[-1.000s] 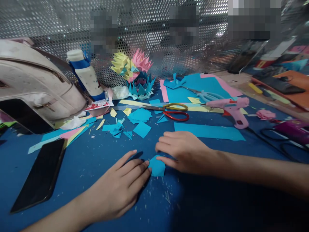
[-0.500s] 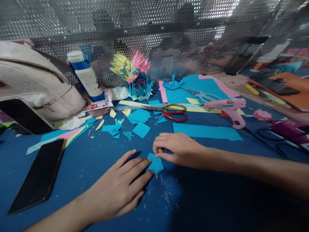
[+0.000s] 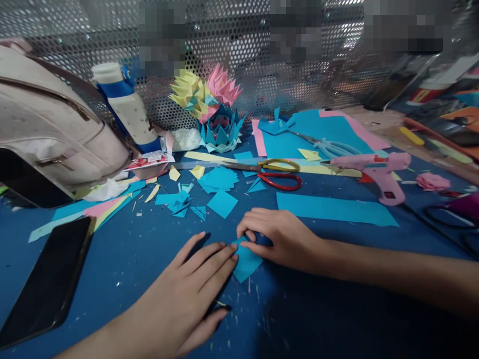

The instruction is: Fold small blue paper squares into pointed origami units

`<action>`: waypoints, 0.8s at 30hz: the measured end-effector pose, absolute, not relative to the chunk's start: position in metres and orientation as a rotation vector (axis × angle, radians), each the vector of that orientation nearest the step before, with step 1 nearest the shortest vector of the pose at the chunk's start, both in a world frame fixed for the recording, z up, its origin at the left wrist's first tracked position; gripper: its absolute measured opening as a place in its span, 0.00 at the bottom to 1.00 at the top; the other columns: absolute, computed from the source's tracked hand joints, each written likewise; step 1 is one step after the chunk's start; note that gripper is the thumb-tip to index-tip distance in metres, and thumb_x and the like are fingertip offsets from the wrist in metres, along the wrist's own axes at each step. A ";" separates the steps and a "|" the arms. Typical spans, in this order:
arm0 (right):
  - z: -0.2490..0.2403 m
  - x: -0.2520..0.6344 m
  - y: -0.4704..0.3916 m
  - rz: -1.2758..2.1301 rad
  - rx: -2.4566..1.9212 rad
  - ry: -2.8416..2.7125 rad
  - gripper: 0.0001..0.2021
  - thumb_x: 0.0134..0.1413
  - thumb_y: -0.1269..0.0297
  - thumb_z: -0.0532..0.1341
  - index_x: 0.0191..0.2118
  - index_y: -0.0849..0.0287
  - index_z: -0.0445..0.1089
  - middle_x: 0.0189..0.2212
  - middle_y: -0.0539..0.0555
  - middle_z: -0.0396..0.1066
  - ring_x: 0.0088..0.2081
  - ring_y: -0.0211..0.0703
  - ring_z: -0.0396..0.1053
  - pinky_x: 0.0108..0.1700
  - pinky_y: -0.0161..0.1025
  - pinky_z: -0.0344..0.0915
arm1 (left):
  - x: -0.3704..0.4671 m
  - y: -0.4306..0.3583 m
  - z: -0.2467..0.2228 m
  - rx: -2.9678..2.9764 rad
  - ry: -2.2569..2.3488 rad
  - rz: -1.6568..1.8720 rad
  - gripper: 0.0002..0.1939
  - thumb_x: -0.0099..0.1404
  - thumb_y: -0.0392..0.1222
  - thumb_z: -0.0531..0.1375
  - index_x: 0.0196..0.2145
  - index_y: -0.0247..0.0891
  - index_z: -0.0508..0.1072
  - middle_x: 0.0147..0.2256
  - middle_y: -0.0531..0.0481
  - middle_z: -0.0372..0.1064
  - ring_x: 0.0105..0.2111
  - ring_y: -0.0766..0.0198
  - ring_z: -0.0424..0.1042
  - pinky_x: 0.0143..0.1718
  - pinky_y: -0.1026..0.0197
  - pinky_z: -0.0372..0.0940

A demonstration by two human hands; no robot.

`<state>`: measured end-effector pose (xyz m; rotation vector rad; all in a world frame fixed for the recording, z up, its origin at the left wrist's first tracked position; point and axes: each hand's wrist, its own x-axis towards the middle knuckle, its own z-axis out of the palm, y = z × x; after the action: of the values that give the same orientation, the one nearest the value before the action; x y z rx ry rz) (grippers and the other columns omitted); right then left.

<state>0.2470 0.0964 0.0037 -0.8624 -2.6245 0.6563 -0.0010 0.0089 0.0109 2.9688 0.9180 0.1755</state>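
A small blue paper square [image 3: 247,264] lies on the dark blue table between my hands, its upper part hidden by my fingers. My left hand [image 3: 198,279] lies nearly flat, fingers stretched out, with the fingertips pressing the paper's left side and the thumb apart. Curled at the paper's top edge, my right hand [image 3: 279,234] pinches it between thumb and fingers. Just beyond are another blue square [image 3: 223,203], a pile of blue squares [image 3: 217,179] and folded blue pieces [image 3: 178,202]. A blue paper strip [image 3: 337,208] lies beyond my right forearm.
Scissors [image 3: 262,168], a pink glue gun [image 3: 385,172] and folded paper flowers [image 3: 220,129] stand or lie farther back. At left are a phone [image 3: 48,279], a backpack [image 3: 56,124] and a bottle [image 3: 129,109]. A perforated metal screen [image 3: 239,55] rises behind the table.
My left thumb has spread away from the other fingers. More of the blue square shows below my fingertips, with its lower corner nearer me. The camera view has shifted slightly.
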 end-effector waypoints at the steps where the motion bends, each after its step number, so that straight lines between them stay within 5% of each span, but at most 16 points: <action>1: 0.004 0.248 0.097 0.668 -0.866 -2.624 0.03 0.62 0.64 0.61 0.39 0.56 0.69 0.34 0.48 0.70 0.36 0.38 0.66 0.34 0.34 0.53 | -0.001 0.009 0.011 2.980 0.920 0.171 0.31 0.72 0.46 0.54 0.68 0.30 0.53 0.67 0.44 0.54 0.65 0.52 0.54 0.70 0.44 0.33; 6: 0.007 0.251 0.102 0.675 -0.843 -2.644 0.05 0.64 0.62 0.60 0.37 0.56 0.68 0.34 0.47 0.71 0.34 0.36 0.66 0.32 0.35 0.52 | -0.001 0.009 0.008 2.981 0.954 0.176 0.31 0.72 0.48 0.53 0.67 0.31 0.55 0.67 0.45 0.52 0.66 0.53 0.50 0.69 0.48 0.22; 13: 0.000 0.256 0.105 0.495 -0.615 -2.616 0.08 0.69 0.63 0.55 0.40 0.58 0.70 0.36 0.50 0.73 0.37 0.37 0.68 0.35 0.34 0.56 | 0.001 0.013 0.006 2.963 0.941 0.171 0.32 0.73 0.54 0.52 0.67 0.31 0.55 0.69 0.40 0.44 0.69 0.52 0.44 0.69 0.47 0.23; 24: 0.005 0.260 0.105 0.061 -0.342 -2.662 0.10 0.70 0.68 0.51 0.43 0.58 0.71 0.36 0.51 0.73 0.34 0.39 0.66 0.36 0.38 0.57 | 0.001 0.013 0.011 3.014 0.924 0.099 0.36 0.72 0.60 0.52 0.67 0.31 0.55 0.69 0.40 0.46 0.68 0.49 0.46 0.68 0.45 0.21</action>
<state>0.2596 0.1055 0.0054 -0.3418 -2.6618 0.0607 0.0013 0.0126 0.0109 3.0141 0.9237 0.0990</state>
